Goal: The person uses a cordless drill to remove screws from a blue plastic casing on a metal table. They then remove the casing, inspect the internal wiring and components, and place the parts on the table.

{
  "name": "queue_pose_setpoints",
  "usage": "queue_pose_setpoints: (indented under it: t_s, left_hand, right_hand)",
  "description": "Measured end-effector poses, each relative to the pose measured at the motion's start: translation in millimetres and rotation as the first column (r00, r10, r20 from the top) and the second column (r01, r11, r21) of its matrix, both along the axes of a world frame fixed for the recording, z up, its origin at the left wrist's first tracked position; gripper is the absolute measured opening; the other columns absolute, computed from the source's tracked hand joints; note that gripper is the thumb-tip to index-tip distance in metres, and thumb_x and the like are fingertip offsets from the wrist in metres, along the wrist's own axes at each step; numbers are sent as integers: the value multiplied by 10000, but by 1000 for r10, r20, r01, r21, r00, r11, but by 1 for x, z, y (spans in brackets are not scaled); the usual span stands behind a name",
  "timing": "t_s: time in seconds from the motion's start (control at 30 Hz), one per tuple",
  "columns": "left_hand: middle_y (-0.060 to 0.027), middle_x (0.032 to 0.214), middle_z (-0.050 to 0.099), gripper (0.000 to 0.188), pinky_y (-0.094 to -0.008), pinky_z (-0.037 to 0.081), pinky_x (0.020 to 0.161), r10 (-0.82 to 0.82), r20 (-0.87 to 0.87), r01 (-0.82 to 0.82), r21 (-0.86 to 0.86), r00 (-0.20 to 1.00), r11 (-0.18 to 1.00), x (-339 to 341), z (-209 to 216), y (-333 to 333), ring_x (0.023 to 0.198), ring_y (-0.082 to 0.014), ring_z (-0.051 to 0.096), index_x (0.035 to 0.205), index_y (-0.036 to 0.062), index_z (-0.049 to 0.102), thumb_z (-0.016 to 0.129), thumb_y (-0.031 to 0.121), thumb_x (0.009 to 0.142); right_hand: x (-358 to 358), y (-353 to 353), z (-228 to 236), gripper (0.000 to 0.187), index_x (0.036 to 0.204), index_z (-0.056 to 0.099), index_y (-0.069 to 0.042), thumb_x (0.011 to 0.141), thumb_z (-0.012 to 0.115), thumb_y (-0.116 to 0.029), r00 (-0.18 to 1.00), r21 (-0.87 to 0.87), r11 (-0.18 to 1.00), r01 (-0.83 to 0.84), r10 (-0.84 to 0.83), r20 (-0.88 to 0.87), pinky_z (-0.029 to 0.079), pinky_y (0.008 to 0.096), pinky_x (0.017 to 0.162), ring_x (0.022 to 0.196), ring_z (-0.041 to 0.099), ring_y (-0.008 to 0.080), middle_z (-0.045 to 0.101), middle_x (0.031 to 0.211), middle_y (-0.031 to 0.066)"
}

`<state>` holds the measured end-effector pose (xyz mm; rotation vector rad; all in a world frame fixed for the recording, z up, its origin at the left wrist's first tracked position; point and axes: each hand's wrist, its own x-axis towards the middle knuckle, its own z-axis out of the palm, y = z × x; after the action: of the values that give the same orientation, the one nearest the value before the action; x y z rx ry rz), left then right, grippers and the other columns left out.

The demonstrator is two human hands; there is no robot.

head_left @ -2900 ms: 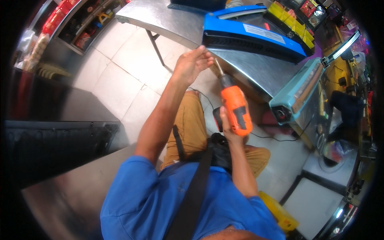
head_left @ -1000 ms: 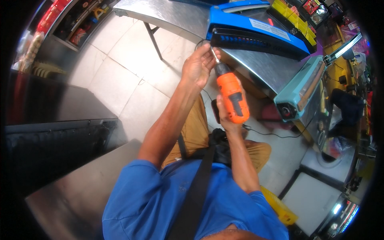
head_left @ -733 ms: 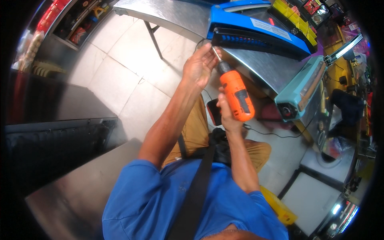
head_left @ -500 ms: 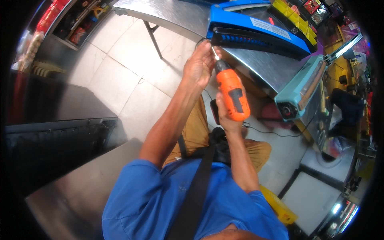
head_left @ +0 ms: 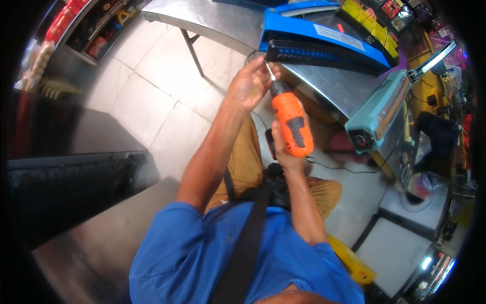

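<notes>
In my right hand [head_left: 286,152] is an orange and black cordless drill [head_left: 288,109], gripped by its handle and pointing away from me. A slim silver bit [head_left: 270,72] sticks out of its black chuck. My left hand [head_left: 246,85] is palm up at the bit's far end, thumb and fingertips pinched by the tip. Whatever they pinch is too small to make out. Just beyond the fingertips is the near corner of a black slotted panel [head_left: 331,57]. It lies along the front of a long blue-cased device [head_left: 304,30] on the metal table [head_left: 212,23].
A teal heat sealer [head_left: 372,119] with its arm raised stands at the table's right. Yellow bins [head_left: 364,20] sit behind. A folding table leg [head_left: 191,50] reaches the tiled floor on the left. A black cable [head_left: 349,172] hangs beneath the table edge.
The drill and my right hand have shifted slightly down and left in the view. My left hand has also moved slightly left and down, its fingertips still by the bit's tip.
</notes>
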<state>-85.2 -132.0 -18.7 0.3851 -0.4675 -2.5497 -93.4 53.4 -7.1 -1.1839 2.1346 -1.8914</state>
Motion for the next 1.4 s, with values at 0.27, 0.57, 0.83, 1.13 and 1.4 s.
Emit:
queue_pose_setpoints:
  t_s: [0.27,0.57,0.83,1.13,1.4]
  left_hand:
    - [-122,920,650,154,-361,605,829,-42,32,43,-17,999,999,4,5,-6,888,-232,673,1049,18,583,614,153,981]
    - [-91,980,675,276,-358,573,869,220,77,-166,-430,972,887,-9,-11,-5,922,-194,662,1144,-4,592,694,171,955]
    - [-144,945,679,266,-273,598,756,578,134,-318,-724,805,612,-27,-5,6,830,-160,681,1131,-118,610,656,84,965]
    - [-94,917,671,227,-256,582,771,577,147,-164,-877,803,452,-17,-7,-8,823,-131,672,1111,-67,595,640,122,993]
    - [-87,845,699,230,-247,559,697,716,212,28,-965,665,260,-5,6,-34,755,-113,665,1111,-81,639,626,116,993]
  right_hand:
    - [1,3,-1,535,1373,508,-8,875,702,-38,1000,-15,1000,3,-2,31,499,321,876,968,617,190,638,1094,90]
    - [-10,25,5,652,1409,490,28,823,748,-94,993,-27,998,55,-57,-101,537,328,895,992,698,219,683,1174,157]
    - [-26,56,0,716,1446,457,8,801,754,-79,977,-39,994,100,-105,-184,556,338,888,1006,708,249,672,1227,165]
    - [-46,50,5,632,1410,462,40,876,756,-127,959,-89,967,237,-248,-136,518,334,924,1070,655,263,616,1268,173]
    - [-77,36,29,747,1408,456,24,786,819,-171,816,-180,907,382,-422,-396,411,478,1064,1312,459,417,485,1395,251]
